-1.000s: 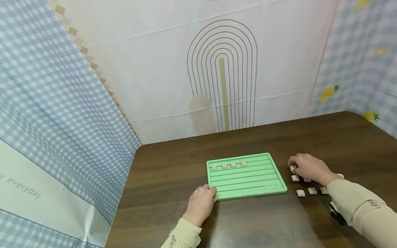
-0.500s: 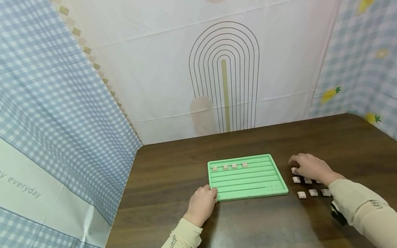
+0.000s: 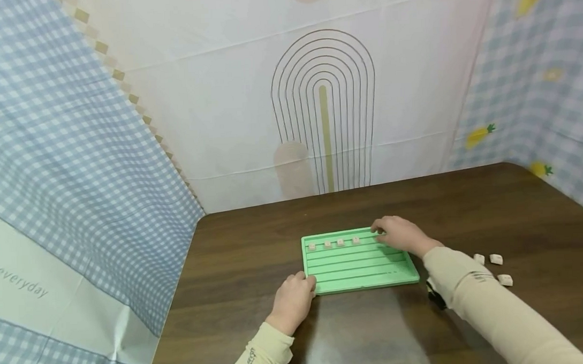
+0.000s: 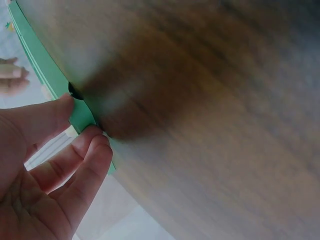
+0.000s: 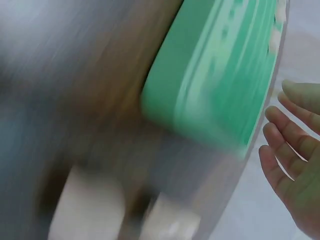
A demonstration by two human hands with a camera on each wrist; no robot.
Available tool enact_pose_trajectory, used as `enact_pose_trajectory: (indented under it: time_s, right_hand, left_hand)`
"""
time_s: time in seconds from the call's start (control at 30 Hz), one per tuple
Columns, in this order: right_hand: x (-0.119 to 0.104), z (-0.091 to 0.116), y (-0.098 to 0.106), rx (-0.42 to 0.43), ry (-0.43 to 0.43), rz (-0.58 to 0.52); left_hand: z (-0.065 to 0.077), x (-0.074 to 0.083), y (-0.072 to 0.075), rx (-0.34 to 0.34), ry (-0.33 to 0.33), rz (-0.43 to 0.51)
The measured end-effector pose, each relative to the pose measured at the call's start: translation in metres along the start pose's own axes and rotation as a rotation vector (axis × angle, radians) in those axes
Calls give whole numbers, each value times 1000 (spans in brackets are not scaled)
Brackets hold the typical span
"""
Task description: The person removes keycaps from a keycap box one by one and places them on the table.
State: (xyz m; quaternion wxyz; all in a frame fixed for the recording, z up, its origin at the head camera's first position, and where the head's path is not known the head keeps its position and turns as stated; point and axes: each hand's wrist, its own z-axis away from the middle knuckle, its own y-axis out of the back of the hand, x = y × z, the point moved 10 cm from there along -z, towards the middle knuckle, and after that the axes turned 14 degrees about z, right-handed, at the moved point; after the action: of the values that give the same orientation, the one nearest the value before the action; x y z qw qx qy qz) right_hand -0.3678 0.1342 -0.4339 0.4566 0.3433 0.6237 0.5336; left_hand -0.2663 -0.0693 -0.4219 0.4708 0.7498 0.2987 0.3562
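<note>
A light green ridged tray (image 3: 359,266) lies on the table, with several small pale keycaps (image 3: 341,242) in a row along its far ridge. My left hand (image 3: 292,301) holds the tray's near left corner; the left wrist view shows thumb and fingertips pinching the green rim (image 4: 82,116). Over the far right corner of the tray is my right hand (image 3: 403,235), thumb and forefinger tips together as in a pinch. Whatever keycap sits between them is hidden by the fingers in both views.
More pale keycaps (image 3: 496,259) lie on the brown table (image 3: 236,269) to the right, partly behind the right sleeve (image 3: 473,288). A patterned cloth (image 3: 236,125) hangs behind the table's far edge.
My right hand has left the loose keycaps on the right and moved leftward to the tray's far right corner. My left hand stays at its corner.
</note>
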Motion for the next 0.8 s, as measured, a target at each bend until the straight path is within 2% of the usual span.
enact_pose_trajectory:
  time_s: [0.1,0.27,0.47,0.67,0.8]
  right_hand:
    - [-19,-9,-12,-3,26,-13]
    - [-33,-14,-22,28,18,16]
    - [-41,-14,-19,66,28,101]
    - [-45,-18,-16,81,39,140]
    - [-49,-20,-9,127,53,164]
  left_hand:
    - [1,2,1,1,-7,-7]
    - [0,6,-2,5,-26,-18]
    - [-1,5,-3,4,-16,-19]
    - [-1,3,-2,-4,10,-15]
    - [-1,0,-1,6,17,-20]
